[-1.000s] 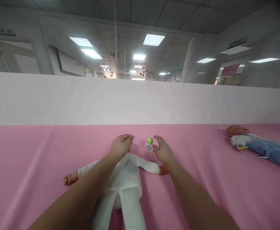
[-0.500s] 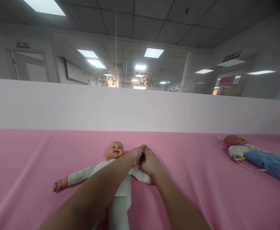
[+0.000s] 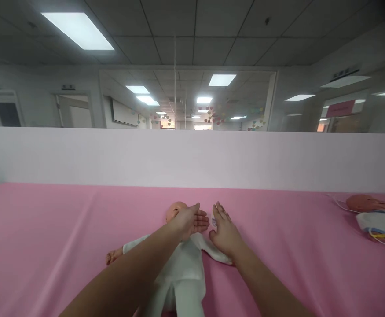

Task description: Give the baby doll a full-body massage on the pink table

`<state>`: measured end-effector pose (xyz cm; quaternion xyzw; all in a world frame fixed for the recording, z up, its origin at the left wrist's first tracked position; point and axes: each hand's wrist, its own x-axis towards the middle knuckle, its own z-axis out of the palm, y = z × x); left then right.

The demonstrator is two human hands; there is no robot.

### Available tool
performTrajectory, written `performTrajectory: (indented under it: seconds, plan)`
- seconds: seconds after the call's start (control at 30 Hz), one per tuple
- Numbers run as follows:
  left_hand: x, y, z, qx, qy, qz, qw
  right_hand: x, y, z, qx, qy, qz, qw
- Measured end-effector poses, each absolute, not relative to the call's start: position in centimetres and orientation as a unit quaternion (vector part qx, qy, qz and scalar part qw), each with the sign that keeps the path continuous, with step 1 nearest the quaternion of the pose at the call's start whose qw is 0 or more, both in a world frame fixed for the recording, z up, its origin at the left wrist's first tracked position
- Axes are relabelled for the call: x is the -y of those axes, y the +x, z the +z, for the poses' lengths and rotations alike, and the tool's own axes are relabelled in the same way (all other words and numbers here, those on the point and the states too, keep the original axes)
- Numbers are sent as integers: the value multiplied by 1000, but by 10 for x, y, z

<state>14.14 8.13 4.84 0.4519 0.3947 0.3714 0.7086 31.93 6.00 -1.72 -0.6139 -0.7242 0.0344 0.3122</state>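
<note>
A baby doll [image 3: 186, 264] in a white suit lies on its back on the pink sheet, its arms spread. My left hand [image 3: 192, 221] is above the doll's shoulder beside its head, fingers stretched out and palm turned to the right; the wrist covers part of the doll's face. To its right, my right hand [image 3: 224, 233] has its fingers extended and thumb apart, over the doll's outstretched arm. A small pale, shiny thing [image 3: 214, 222] shows at the inner side of the right fingers; its kind is too small to tell, and so is whether it is touched.
A second doll [image 3: 365, 203] in white and blue, with white cords and a yellow strip about it, lies at the far right. A low white wall [image 3: 146, 158] runs behind the pink sheet [image 3: 63, 229]. Glass, doors and ceiling lights are beyond it.
My hands were close together with fingers touching; now they are apart with fingers straightened. The view has turned left, so the dolls appear farther right.
</note>
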Motion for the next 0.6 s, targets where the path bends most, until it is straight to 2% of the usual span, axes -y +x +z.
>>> performTrajectory:
  seconds: [0.13, 0.27, 0.4, 0.6]
  plan:
    - [-39, 99, 41, -381, 365, 454, 718, -13, 272, 9, 823, -468, 7, 321]
    - [-8, 73, 29, -292, 257, 518, 762, 36, 220, 26, 899, -347, 63, 260]
    - [5, 65, 28, -290, 189, 531, 773, 47, 195, 30, 908, -343, 133, 202]
    - [-2, 51, 36, -283, 228, 566, 740, 30, 204, 27, 903, -374, 109, 183]
